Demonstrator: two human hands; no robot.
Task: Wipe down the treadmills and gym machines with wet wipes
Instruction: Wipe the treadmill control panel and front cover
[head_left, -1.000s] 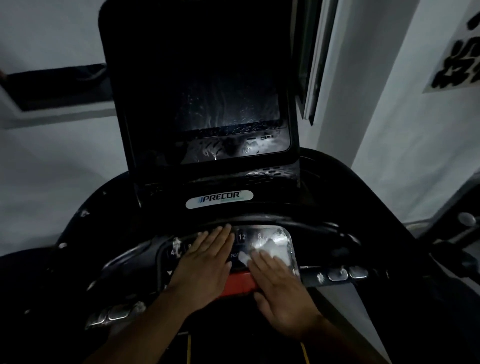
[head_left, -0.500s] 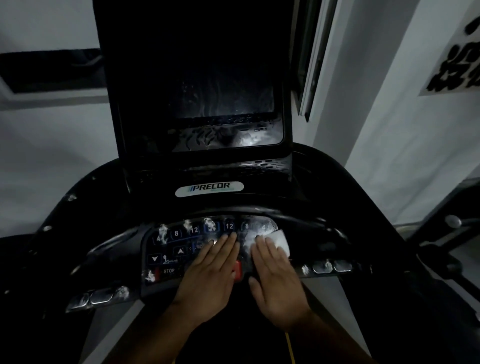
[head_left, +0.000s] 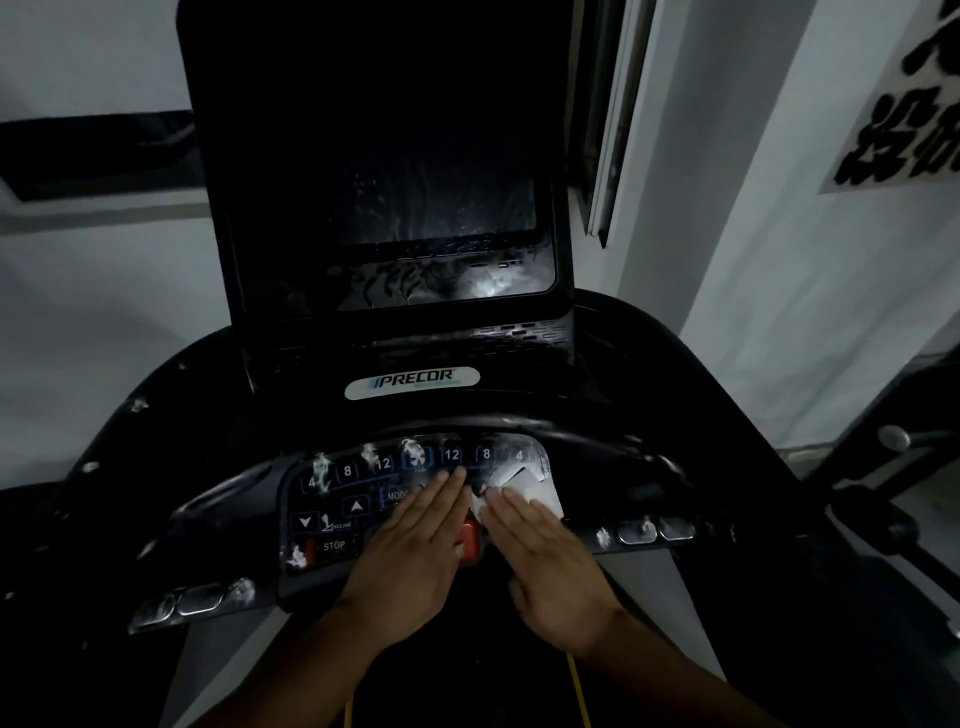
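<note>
Left hand (head_left: 415, 545) and right hand (head_left: 545, 558) lay palm-down side by side (a narrow gap between them), fingers straight and close together, tips pointing away from the body. Left forearm (head_left: 291, 670) and right forearm (head_left: 670, 670) rose from the lower edge, converging toward the hands.

A white wet wipe (head_left: 527, 488) is laid crumpled on the right part of the keypad (head_left: 332, 501) of a black Precor treadmill (head_left: 413, 383), below the 8 and 4 keys. White smears are seen across the keypad and the dark screen (head_left: 441, 223).
</note>
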